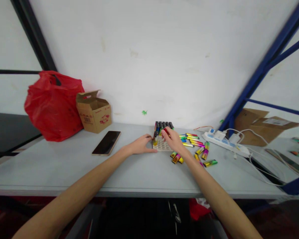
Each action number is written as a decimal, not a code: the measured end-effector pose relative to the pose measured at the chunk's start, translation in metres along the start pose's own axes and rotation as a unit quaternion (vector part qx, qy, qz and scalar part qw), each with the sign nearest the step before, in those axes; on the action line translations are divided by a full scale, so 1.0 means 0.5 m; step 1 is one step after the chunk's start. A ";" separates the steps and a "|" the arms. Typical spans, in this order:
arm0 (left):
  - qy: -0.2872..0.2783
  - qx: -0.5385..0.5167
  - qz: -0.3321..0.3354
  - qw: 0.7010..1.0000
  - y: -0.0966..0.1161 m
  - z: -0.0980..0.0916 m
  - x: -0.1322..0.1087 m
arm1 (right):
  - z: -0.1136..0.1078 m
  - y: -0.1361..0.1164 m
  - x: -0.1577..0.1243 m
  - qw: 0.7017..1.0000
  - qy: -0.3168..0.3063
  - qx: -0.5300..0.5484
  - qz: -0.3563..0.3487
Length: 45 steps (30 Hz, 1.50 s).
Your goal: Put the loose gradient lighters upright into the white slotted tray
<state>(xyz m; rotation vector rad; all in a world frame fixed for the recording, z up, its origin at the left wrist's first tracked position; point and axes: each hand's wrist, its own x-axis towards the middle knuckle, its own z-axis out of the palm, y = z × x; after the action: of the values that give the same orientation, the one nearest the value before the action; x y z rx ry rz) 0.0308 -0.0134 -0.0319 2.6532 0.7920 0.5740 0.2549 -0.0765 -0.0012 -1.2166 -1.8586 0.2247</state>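
A white tray (161,145) with rows of holes sits on the table near the wall. Its far rows hold upright lighters (164,124) with black tops, and a few more stand along its left side. My left hand (140,145) grips the tray's left edge, thumb at the near corner and fingers farther back. Over the tray, my right hand (172,139) is closed in a pinch on a reddish lighter (166,131), mostly hidden by the fingers. Loose shiny lighters (194,141) in several colours lie to the right, and more (176,158) lie beneath my right wrist.
A phone (106,143) lies to the left on the grey table (129,176). Behind it stand an open cardboard box (96,116) and a red plastic bag (54,109). On the right are a white power strip (226,144) with cables and flattened cardboard (259,126) by a blue frame.
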 end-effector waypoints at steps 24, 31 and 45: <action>-0.002 -0.013 0.006 1.000 0.003 -0.002 0.003 | -0.012 0.005 -0.006 0.970 -0.198 -0.116 -0.073; -0.006 0.001 0.002 1.000 0.002 -0.003 0.002 | -0.027 0.012 -0.004 0.972 -0.196 -0.125 -0.044; -0.017 -0.006 -0.012 1.000 0.004 -0.002 0.002 | -0.162 0.185 -0.001 0.938 -0.159 -0.293 0.098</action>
<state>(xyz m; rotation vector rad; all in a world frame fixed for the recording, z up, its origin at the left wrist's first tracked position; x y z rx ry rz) 0.0320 -0.0142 -0.0299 2.6322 0.8074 0.5244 0.3756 -0.0542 -0.0056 -1.8667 -2.1650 -0.0392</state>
